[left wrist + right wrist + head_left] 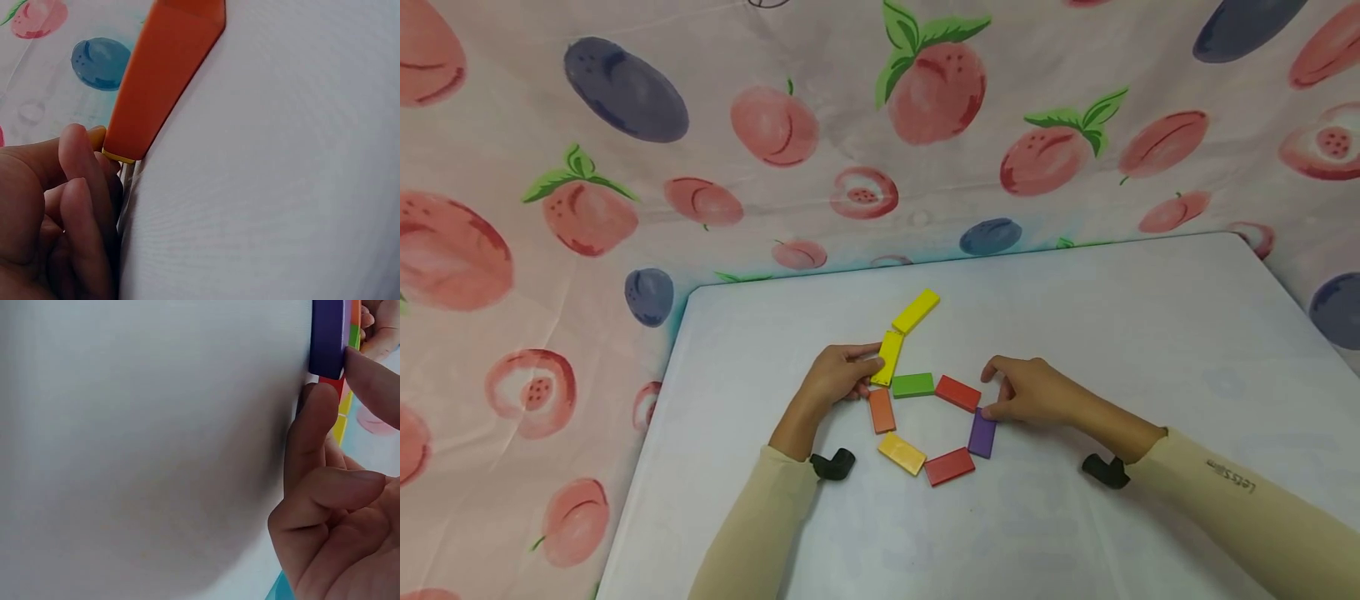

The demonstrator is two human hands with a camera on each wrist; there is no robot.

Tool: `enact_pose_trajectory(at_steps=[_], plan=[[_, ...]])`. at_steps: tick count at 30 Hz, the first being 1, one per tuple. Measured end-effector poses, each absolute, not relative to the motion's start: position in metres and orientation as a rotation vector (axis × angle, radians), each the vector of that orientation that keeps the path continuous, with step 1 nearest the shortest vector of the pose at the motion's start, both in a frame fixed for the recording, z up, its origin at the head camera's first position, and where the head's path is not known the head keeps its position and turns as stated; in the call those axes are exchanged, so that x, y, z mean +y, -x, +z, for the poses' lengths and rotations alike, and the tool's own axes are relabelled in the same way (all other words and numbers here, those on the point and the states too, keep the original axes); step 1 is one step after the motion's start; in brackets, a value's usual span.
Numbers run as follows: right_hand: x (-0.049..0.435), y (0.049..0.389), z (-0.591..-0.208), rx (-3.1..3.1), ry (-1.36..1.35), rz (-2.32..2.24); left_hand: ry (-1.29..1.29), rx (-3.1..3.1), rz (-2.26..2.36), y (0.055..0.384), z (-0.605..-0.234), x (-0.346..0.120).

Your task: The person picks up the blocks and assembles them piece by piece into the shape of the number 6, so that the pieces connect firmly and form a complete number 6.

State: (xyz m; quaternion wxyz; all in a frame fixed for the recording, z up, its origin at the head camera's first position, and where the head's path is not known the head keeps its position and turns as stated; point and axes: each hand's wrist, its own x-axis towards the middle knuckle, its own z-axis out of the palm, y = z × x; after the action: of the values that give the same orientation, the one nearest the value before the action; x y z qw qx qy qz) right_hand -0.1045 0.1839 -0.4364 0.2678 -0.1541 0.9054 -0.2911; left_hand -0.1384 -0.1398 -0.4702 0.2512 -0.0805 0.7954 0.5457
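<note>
Thumb and fingers of my left hand (841, 371) grip a slim yellow block (889, 357) by its left side. A second yellow block (916, 312) lies end to end with it at the upper right. Below them is a ring of flat blocks: green (913, 385), red (957, 392), purple (982, 433), another red (950, 467), amber (902, 453) and orange (882, 411). My right hand (1033, 390) touches the purple block's upper end with its thumb (374, 384), the other fingers bent loosely. In the left wrist view the orange block (169, 75) partly hides the gripped yellow one.
All the blocks lie on a white-covered table (1075, 533). A fruit-patterned cloth (820, 50) hangs behind the table and along its left side. Black straps with small mounts (833, 464) sit at both wrists, beside the beige sleeves (760, 525).
</note>
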Motion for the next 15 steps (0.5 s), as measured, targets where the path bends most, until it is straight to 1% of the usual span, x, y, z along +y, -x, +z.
enact_pose_trajectory(at_steps=[15], plan=[[0.1877,0.1055,-0.4380,2.419,0.412,-0.836,0.193,2.155,1.472,0.1401,-0.4688,-0.1386]])
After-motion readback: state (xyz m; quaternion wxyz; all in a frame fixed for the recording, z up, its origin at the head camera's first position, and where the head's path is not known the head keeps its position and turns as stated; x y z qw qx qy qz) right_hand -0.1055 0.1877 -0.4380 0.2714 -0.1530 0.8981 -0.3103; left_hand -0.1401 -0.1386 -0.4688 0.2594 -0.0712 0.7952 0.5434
